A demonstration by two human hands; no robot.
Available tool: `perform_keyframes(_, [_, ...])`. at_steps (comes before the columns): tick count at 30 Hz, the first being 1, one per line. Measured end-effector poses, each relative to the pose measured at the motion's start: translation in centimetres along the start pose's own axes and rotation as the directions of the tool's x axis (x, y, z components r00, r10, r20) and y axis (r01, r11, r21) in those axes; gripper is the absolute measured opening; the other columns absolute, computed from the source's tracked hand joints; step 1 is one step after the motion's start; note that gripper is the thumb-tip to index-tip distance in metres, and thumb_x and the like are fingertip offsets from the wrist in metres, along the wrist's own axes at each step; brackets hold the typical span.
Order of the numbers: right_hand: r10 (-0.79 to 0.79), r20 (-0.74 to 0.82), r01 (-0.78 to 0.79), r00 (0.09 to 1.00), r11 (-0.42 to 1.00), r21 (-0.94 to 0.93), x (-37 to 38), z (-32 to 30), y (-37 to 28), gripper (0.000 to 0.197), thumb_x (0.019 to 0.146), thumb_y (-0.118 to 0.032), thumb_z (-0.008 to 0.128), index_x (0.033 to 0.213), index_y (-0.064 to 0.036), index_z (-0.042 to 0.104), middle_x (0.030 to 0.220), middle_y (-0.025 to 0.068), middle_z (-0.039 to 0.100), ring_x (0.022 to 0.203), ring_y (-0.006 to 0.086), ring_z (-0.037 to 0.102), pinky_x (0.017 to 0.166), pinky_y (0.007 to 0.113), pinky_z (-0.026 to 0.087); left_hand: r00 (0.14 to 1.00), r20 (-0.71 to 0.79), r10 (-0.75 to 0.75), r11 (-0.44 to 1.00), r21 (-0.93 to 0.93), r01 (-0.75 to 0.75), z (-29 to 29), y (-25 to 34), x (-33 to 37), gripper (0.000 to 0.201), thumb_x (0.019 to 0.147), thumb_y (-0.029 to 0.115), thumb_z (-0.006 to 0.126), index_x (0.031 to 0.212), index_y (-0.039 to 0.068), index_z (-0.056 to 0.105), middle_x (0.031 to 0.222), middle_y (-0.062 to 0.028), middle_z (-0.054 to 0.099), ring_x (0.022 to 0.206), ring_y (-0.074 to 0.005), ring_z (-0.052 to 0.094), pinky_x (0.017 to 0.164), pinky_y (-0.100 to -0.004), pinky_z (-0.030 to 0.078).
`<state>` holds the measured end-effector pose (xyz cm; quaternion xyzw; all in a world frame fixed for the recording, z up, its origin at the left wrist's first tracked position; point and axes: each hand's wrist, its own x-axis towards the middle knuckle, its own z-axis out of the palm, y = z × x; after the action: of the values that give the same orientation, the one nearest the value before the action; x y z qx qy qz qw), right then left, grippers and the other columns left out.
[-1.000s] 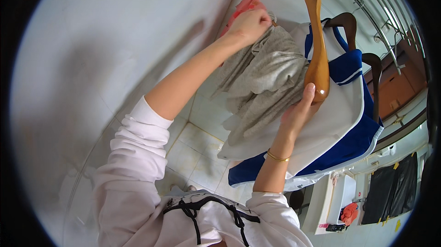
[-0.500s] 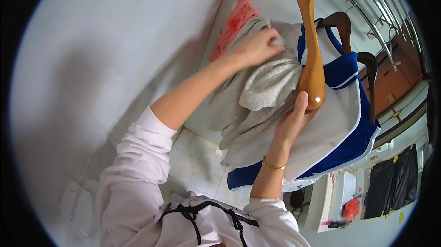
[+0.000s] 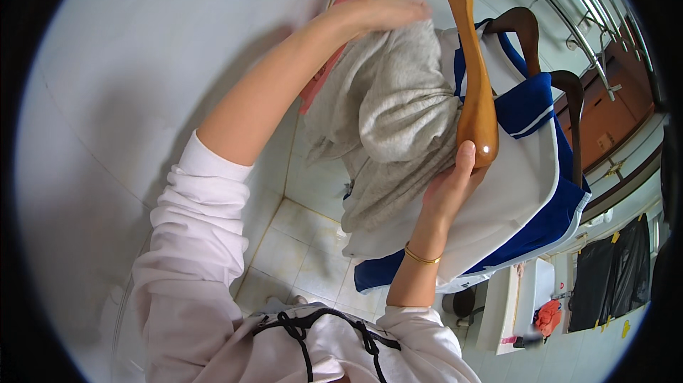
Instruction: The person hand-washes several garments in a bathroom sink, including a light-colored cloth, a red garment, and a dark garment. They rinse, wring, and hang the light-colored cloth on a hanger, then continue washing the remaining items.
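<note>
My right hand is closed around the rounded lower end of a light wooden clothes hanger, thumb on top. A grey knit garment hangs bunched beside the hanger, its near folds close to my right fingers. My left hand is up under the hanger's far arm, blurred, closed on the upper edge of the grey garment. Past my left wrist shows a strip of pink cloth near the hanger's far end.
White garments with blue trim hang on dark hangers just right of my hanger. Metal rails run along the upper right. A pale wall stands close on the left. A sink and black sheeting are at lower right.
My left hand has moved up and a little left, raising the upper part of the grey garment. The hanger has shifted slightly left; my right hand still grips it.
</note>
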<state>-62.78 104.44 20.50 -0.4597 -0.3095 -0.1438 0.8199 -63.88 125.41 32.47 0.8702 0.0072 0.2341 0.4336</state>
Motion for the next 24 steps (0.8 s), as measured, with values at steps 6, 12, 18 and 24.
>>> perform_keyframes(6, [0.005,-0.012,-0.005,1.0,1.0,-0.027,0.0,-0.2,0.3,0.06,0.079,-0.021,0.063,0.125,0.0013,0.032,0.12,0.0104,0.041,0.111,0.0198,0.042,0.097,0.031,0.03,0.975,0.128,0.184,0.983,0.002,-0.186,0.3,1.0,0.1,0.017,0.084,0.02,0.055,0.087,0.006,0.064,0.085,-0.0007,0.06,0.088,-0.0084,0.05,0.082,-0.0247,0.037])
perform_keyframes(12, [-0.021,-0.005,0.021,1.0,0.998,-0.058,0.1,-0.2,0.5,0.058,0.079,-0.018,0.061,0.125,0.0009,0.031,0.121,0.0105,0.041,0.111,0.0199,0.041,0.098,0.031,0.029,0.937,-0.105,0.333,0.907,0.308,-0.288,1.5,-2.1,-2.6,0.018,0.078,0.011,0.058,0.095,0.004,0.058,0.085,-0.0026,0.054,0.082,-0.0111,0.05,0.074,-0.0266,0.041])
perform_keyframes(18, [0.0,-0.018,-0.001,1.0,0.999,-0.054,-0.3,0.1,0.6,0.058,0.079,-0.018,0.061,0.125,0.0014,0.031,0.121,0.011,0.041,0.11,0.0205,0.042,0.097,0.032,0.03,0.968,-0.234,-0.088,0.996,-0.027,0.084,2.5,-6.1,-3.5,0.035,0.083,0.023,0.059,0.11,0.002,0.051,0.082,0.0002,0.05,0.075,-0.0072,0.045,0.067,-0.0227,0.039])
perform_keyframes(24, [0.001,-0.037,-0.001,0.999,1.0,-0.001,-0.8,0.7,0.8,0.057,0.079,-0.018,0.061,0.125,0.001,0.032,0.119,0.0105,0.042,0.108,0.0192,0.043,0.095,0.031,0.032,0.982,0.183,0.039,0.957,-0.289,0.016,4.1,-7.4,-3.2,0.028,0.088,0.026,0.051,0.101,0.002,0.052,0.079,0.002,0.053,0.075,-0.0089,0.049,0.072,-0.0236,0.041])
